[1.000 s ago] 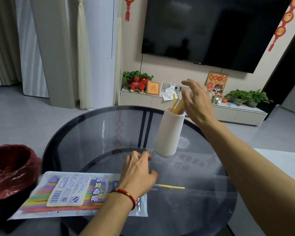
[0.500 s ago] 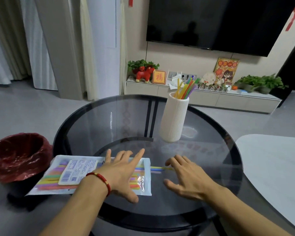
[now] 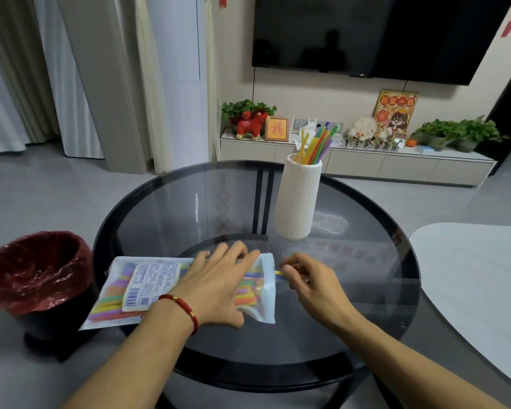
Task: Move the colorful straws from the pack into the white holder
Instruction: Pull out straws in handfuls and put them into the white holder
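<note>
pack lies lengthwise left-to-right, mouth toward the right hand, which pinches a protruding straw; left hand spread flat pins the pack.

Left hand flat on straw pack

One round dark glass tabletop, one ribbed white holder standing on it, one clear plastic pack of colourful straws nearer than the holder, two hands, left and right, one red-lined bin left of the tabletop.
</note>
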Action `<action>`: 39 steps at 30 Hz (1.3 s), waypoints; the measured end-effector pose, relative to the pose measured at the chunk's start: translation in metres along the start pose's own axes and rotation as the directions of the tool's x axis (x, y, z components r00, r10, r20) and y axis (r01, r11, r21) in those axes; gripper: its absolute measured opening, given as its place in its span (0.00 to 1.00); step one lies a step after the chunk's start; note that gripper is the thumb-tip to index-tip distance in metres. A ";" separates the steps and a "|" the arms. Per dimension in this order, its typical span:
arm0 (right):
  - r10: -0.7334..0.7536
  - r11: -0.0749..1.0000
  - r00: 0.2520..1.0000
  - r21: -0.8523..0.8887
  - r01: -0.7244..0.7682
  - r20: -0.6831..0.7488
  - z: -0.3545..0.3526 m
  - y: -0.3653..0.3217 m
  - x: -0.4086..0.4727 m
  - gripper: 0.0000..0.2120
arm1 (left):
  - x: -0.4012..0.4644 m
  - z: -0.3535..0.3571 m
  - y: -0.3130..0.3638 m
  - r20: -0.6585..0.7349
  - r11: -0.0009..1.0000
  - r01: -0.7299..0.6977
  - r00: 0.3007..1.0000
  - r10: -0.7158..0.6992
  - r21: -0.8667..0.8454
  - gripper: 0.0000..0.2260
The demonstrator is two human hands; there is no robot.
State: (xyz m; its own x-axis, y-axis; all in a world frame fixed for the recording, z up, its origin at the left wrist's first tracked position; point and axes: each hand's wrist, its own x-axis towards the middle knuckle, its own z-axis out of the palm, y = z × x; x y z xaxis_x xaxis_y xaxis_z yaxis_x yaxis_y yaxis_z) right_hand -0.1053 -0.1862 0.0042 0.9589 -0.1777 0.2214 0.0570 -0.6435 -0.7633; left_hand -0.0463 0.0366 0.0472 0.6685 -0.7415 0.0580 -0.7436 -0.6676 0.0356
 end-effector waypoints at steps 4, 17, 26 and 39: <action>0.271 0.841 0.953 0.447 -0.304 0.138 0.007 -0.003 0.001 0.12 | 0.005 -0.017 0.012 -0.117 0.968 -0.011 0.992 0.042 0.252 0.51; 0.267 0.581 0.866 0.646 -0.495 0.423 0.014 -0.013 -0.005 0.14 | 0.006 -0.011 0.011 -0.080 0.903 -0.035 0.994 0.077 0.429 0.59; 0.155 0.879 0.985 0.445 -0.170 0.070 -0.007 -0.004 0.001 0.05 | 0.002 -0.001 0.004 0.015 0.986 0.092 0.995 -0.095 0.141 0.59; 0.189 0.814 0.977 0.540 -0.214 0.102 -0.034 0.018 0.005 0.06 | -0.003 0.008 -0.003 0.105 0.987 0.154 0.983 -0.149 -0.036 0.55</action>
State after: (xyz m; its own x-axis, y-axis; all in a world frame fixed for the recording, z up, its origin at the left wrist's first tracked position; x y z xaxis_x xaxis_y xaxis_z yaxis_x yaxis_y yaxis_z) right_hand -0.1086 -0.2241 0.0126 0.9756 -0.2195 0.0105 -0.0083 -0.0844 -0.9964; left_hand -0.0458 0.0404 0.0391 0.7695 -0.6364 -0.0531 -0.6320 -0.7708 0.0802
